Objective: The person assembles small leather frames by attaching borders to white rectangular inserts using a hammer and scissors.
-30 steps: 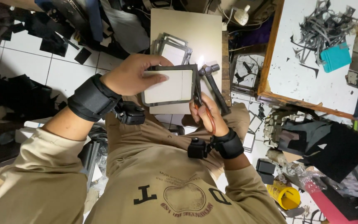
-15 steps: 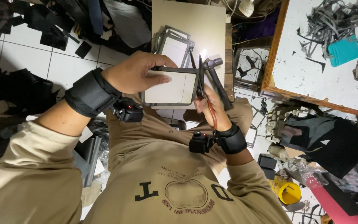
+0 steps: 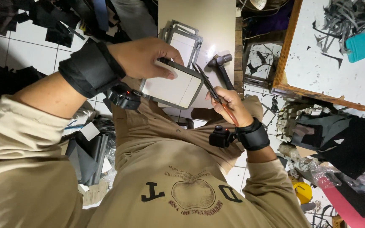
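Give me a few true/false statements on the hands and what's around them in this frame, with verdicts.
1. The left hand grips a flat rectangular panel with a dark frame. True.
2. The right hand holds a hammer. False: it holds scissors, blades at the panel's edge; the hammer lies on the small table.
3. More framed panels are stacked on the small table beyond the one held. True.
4. Both wrists are bare. False: each wears a black wrist strap.
5. A teal object lies on the white board with a wooden rim, on the right-hand side. True.
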